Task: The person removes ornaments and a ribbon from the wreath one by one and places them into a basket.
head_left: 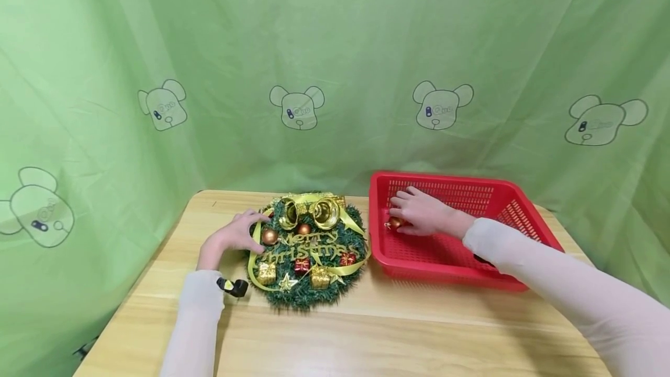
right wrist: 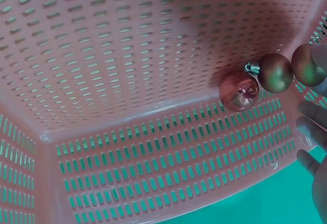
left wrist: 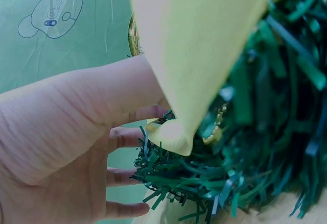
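A green tinsel Christmas wreath [head_left: 293,300] lies on the table, with gold bells [head_left: 325,214], "Merry Christmas" lettering, small gift boxes [head_left: 267,273], copper baubles [head_left: 269,236] and yellow ribbon [left wrist: 199,45]. At its left edge is my left hand [head_left: 238,233], thumb and spread fingers around the rim, fingertips at the tinsel. My right hand [head_left: 421,214] reaches into the red plastic basket [head_left: 450,273]. Its thumb and a finger pinch a copper bauble [right wrist: 306,67], partly hidden by them. Beside that one are a second copper bauble [right wrist: 276,74] and a shiny reddish bauble [right wrist: 239,92].
The basket stands right of the wreath on the wooden table [head_left: 335,342], its perforated walls rising around my right hand. A green curtain [head_left: 335,28] with bear-head drawings hangs behind the table. A black wrist camera [head_left: 234,287] sits on my left cuff.
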The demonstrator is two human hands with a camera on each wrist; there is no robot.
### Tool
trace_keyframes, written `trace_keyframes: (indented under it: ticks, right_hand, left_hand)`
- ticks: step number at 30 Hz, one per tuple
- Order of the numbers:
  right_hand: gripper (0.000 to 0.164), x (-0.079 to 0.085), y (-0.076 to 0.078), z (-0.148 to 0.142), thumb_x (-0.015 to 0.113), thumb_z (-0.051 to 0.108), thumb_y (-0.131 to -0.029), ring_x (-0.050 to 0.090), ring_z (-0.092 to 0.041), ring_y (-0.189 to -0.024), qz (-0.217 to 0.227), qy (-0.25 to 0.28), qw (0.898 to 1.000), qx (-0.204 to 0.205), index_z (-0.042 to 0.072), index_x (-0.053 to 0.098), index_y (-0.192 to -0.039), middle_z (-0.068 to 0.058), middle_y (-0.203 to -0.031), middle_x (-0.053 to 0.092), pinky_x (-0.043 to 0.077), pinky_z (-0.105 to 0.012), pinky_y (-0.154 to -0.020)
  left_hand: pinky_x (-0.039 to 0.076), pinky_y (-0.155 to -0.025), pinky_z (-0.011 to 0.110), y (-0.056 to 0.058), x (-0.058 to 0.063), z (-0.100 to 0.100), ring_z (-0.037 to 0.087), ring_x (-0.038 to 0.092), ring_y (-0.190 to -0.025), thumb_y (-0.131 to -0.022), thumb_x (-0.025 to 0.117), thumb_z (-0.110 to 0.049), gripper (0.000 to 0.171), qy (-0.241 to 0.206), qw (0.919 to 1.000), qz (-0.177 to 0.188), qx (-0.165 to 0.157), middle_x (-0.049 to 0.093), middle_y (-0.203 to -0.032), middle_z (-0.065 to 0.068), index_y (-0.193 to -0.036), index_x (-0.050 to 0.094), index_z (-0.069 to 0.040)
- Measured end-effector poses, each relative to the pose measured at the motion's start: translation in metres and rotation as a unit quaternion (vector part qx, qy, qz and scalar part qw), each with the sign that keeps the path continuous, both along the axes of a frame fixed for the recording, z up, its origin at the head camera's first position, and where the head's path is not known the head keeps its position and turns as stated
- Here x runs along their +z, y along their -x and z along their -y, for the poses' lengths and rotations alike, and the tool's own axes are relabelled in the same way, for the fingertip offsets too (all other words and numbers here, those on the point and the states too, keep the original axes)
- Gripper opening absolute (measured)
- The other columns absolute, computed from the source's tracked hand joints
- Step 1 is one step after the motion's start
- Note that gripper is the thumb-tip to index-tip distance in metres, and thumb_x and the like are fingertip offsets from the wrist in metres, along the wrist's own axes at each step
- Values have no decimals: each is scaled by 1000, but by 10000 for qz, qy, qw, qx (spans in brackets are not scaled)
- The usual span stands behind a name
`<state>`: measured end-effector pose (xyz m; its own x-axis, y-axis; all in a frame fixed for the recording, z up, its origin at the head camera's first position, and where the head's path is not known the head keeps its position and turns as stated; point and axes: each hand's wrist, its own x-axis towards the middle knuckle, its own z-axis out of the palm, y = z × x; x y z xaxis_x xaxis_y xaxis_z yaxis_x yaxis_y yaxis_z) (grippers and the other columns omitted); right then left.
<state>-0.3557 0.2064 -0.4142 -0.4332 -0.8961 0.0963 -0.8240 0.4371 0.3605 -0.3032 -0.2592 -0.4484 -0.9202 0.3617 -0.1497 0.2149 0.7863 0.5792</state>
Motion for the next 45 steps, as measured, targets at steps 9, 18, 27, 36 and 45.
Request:
trace_keyframes:
  ticks: [9, 18, 27, 36, 45]
  right_hand:
    - [37, -4, -3, 3, 74, 41, -74, 51, -26, -90, -22, -104, 9999, 28, 15, 65, -99, -7, -95, 61, 42, -48, -78]
    - [34, -11, -2, 2, 75, 41, -72, 51, -25, -89, -110, -139, 9998, 36, 17, 64, -93, -6, -94, 61, 40, -44, -74]
    - [35, -14, -2, 2, 74, 41, -72, 52, -25, -90, -154, -181, 9997, 35, 17, 64, -95, -7, -96, 62, 40, -44, -75]
    - [38, -13, -1, 2, 72, 45, -72, 51, -25, -92, -79, -280, 9995, -115, 17, 65, -97, -6, -98, 62, 40, -44, -76]
    - [34, -9, -2, 4, 72, 43, -73, 51, -25, -90, -19, -199, 9997, -142, 18, 64, -94, -5, -94, 60, 39, -45, -76]
  left_hand:
    - [35, -99, 64, -1, -2, -1, 38, 28, -129, -60, 79, -20, 83, -30, 10000, -22, 9, 32, -143, 12, -136, 46, -18]
    - [31, -101, 67, -1, -2, -1, 41, 22, -134, -61, 79, -20, 83, -62, 10000, 58, 35, 24, -150, 15, -136, 45, -19]
    - [31, -100, 68, 0, -4, 0, 42, 20, -134, -61, 79, -20, 84, -40, 10000, 42, -10, 21, -151, 16, -138, 44, -18]
    - [36, -98, 65, 0, -4, 0, 37, 28, -130, -60, 79, -21, 85, -71, 10000, 0, 16, 30, -145, 11, -137, 44, -19]
    - [34, -98, 66, 0, -1, 0, 39, 25, -132, -61, 80, -22, 86, -41, 10000, 40, 23, 26, -148, 13, -138, 44, -19]
